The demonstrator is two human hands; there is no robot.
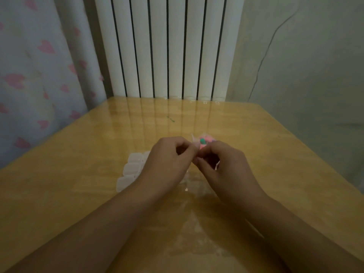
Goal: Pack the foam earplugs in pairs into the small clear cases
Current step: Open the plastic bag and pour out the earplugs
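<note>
Fingers point(194, 152) of left hand point(167, 164) and right hand point(226, 168) curled, pinching a clear bag point(197, 142) of pink and green earplugs point(204, 141) just beyond the fingertips, small clear cases point(130, 170) on the counter point(78, 174) left of the bag

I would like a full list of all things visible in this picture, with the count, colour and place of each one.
small clear cases: at least four visible, more may be hidden; milky clear; in a row on the table, left of and partly under the left hand
foam earplugs: count cannot be told; pink and green; a small bunch in clear wrapping just beyond the fingers of both hands
table: one; glossy yellow wood; fills the lower half
radiator: one; white with dark gaps; behind the table
curtain: one; pale with pink hearts; far left
wall: grey-white; right, with a thin dark line running down it
left hand: one; fingers curled, pinching the wrapping
right hand: one; fingers curled, pinching the same wrapping
</note>
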